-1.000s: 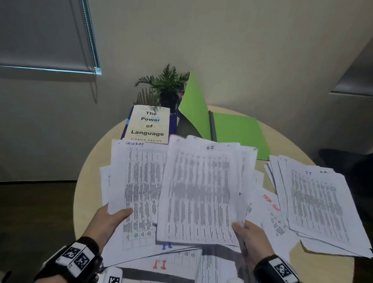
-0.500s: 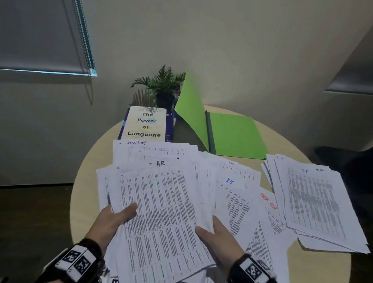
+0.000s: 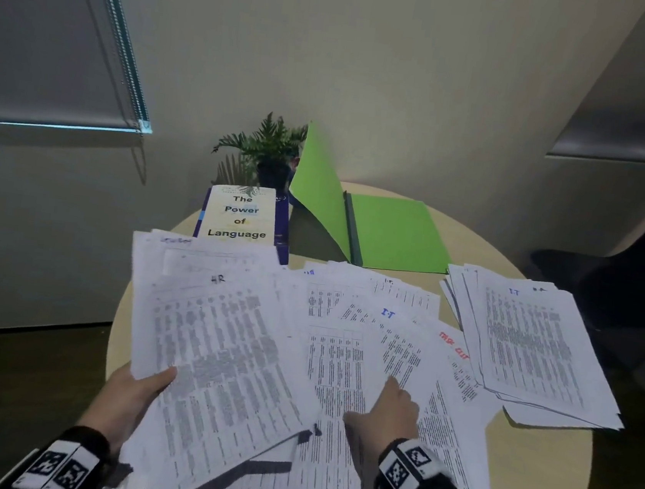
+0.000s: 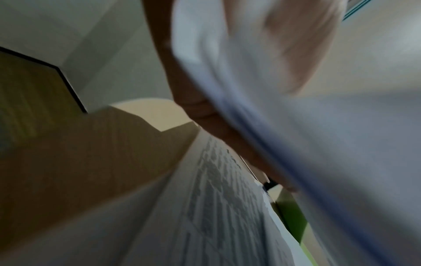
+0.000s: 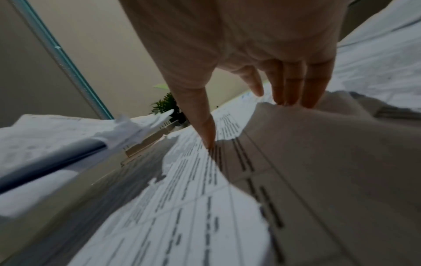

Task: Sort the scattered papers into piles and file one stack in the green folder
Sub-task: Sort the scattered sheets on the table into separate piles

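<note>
Printed sheets cover the near half of the round table [image 3: 552,471]. My left hand [image 3: 135,388] grips a thick stack of papers headed "HR" [image 3: 220,353] by its lower left corner, thumb on top, lifted off the table. My right hand [image 3: 390,409] lies on the scattered papers [image 3: 341,351] in the middle, fingers straight and touching a sheet marked "IT" [image 3: 402,342]. In the right wrist view the fingers [image 5: 289,86] press flat on a sheet. A sorted pile [image 3: 534,349] lies at the right. The green folder [image 3: 390,232] stands open at the back.
A book titled "The Power of Language" [image 3: 240,214] lies at the back left beside a small potted plant [image 3: 271,150]. Bare tabletop shows at the near right. The wall and a window blind [image 3: 55,33] stand behind the table.
The HR stack went from both hands into my left hand alone and swung left. My right hand let go and moved onto the scattered sheets in the middle.
</note>
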